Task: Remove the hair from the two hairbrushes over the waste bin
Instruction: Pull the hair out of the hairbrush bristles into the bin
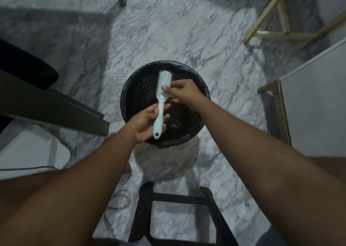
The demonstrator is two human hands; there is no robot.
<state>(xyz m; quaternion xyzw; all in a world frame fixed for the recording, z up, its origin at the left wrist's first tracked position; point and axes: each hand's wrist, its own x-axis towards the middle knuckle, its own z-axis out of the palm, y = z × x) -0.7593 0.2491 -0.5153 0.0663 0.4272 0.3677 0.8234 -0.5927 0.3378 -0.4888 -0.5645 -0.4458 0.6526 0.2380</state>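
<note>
A pale mint hairbrush (163, 88) is held over the black waste bin (129, 88), its bristled head pointing away from me. My left hand (145, 123) grips the handle from below. My right hand (182, 93) reaches in from the right, and its fingertips pinch at the bristles on the head's lower right side. Whatever those fingertips hold is too small to make out. Dark clumps lie at the bottom of the bin under the brush. Only one brush is in view.
The bin stands on a grey marbled floor. A dark table edge (56, 107) and a black seat (24, 66) are at left, a black stool frame (179, 208) is near me, a wooden frame (277, 21) is at far right, and a white cabinet (314, 99) is at right.
</note>
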